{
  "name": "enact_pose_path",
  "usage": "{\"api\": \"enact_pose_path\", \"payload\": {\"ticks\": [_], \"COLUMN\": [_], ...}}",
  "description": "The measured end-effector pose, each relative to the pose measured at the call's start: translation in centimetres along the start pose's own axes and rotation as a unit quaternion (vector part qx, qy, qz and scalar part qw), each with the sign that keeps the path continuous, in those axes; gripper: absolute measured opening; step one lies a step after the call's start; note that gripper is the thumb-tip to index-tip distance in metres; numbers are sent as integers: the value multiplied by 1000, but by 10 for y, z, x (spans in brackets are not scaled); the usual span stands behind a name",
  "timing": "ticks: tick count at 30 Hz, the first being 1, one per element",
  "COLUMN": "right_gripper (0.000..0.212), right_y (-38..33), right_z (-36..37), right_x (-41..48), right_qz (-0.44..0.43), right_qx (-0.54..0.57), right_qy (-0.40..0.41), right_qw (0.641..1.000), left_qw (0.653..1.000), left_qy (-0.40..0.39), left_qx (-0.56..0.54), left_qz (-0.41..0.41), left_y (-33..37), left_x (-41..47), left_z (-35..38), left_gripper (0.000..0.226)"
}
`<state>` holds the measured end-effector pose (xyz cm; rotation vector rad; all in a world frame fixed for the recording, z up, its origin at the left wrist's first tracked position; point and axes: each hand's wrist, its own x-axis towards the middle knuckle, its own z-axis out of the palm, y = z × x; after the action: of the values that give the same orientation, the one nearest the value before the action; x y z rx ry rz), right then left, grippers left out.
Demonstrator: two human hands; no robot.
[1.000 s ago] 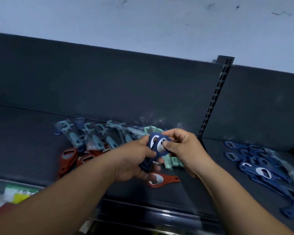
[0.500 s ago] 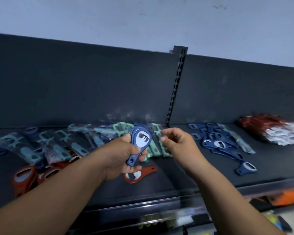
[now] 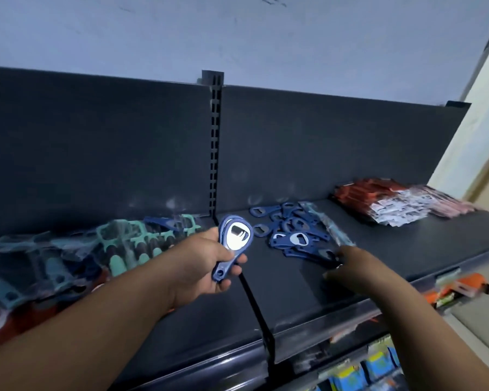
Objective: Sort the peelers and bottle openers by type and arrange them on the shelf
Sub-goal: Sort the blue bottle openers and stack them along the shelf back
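One blue opener stack (image 3: 234, 241) gripped in left hand (image 3: 201, 268); right hand (image 3: 349, 268) at blue pile (image 3: 291, 235), grasp unclear.

One view only, worn on the person's head and facing forward and slightly downward, close to the dark shelf (image 3: 294, 294). The shelf's back panel (image 3: 96, 153) and the pale wall (image 3: 237, 35) fill the upper frame, edges bowed by the wide lens.
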<state>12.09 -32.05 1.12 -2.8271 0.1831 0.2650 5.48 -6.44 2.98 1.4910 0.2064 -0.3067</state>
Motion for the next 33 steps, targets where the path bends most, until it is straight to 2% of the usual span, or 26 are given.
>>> {"api": "enact_pose_path", "payload": {"ticks": [6, 8, 11, 13, 15, 16, 17, 20, 22, 24, 27, 31, 33], "right_gripper": [74, 62, 24, 7, 12, 14, 15, 12, 15, 15, 16, 52, 61], "right_y": [14, 21, 33, 35, 31, 28, 24, 21, 25, 31, 35, 38, 39], "right_z": [-1, -1, -1, -1, -4, -4, -4, 6, 14, 16, 14, 13, 13], "right_x": [13, 20, 31, 34, 39, 42, 43, 48, 51, 54, 57, 59, 60], "right_qz": [-18, -24, -50, -68, -62, -56, -52, -56, -73, -81, -86, -120, -127], "right_qx": [103, 118, 189, 362, 521, 561, 563, 432, 313, 211, 178, 120, 126], "right_qy": [-15, -25, -53, -64, -38, -13, 17, 102, 120, 112, 72, 16, 0], "right_qw": [994, 992, 979, 927, 850, 826, 824, 894, 939, 968, 978, 985, 984], "left_qw": [1000, 999, 999, 999, 999, 999, 999, 999, 999, 999, 998, 998, 998], "left_qy": [-11, -12, -14, -16, -16, -16, -15, -13, -14, -11, -5, 1, 3], "left_qx": [17, 20, 17, 9, 5, 4, 1, -7, -10, -14, -17, -19, -18], "left_qz": [-17, -22, -28, -31, -35, -37, -40, -47, -48, -49, -55, -61, -63], "left_y": [-1, -1, -1, -1, -1, -2, -2, -4, -4, -4, -5, -7, -6], "left_x": [22, 26, 33, 37, 41, 43, 45, 50, 52, 54, 58, 62, 64], "left_z": [22, 26, 33, 36, 39, 40, 41, 43, 45, 45, 46, 50, 51], "left_gripper": [37, 37, 36, 36, 36, 36, 36, 36, 37, 37, 37, 37, 37]}}
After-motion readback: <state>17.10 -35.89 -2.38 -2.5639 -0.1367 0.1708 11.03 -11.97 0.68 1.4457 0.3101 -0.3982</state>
